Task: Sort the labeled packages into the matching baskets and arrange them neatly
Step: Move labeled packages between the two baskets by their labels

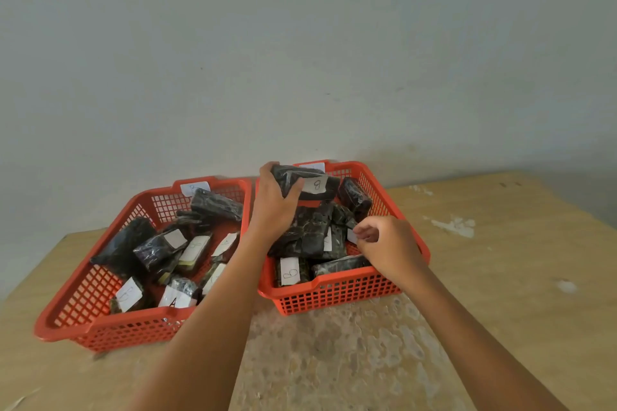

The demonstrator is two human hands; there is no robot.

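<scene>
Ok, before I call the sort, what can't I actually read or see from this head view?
- Right basket tag: mostly hidden behind the held package; letter unreadable.
- Left basket tag: letter too blurred to be sure.
- Package with the blank-looking label in the left basket: no letter legible.
- Right hand: its curled fingers hide whether they pinch anything.
- Packages under the left hand: labels covered by hand and pile.

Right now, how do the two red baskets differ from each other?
The left basket holds loosely scattered packages with bare floor showing between them, and no hand is inside; the right basket is packed tighter and sits farther back, with the left hand gripping a B-labeled package above it and the right hand reaching in. Both are red mesh with a paper tag.
</scene>
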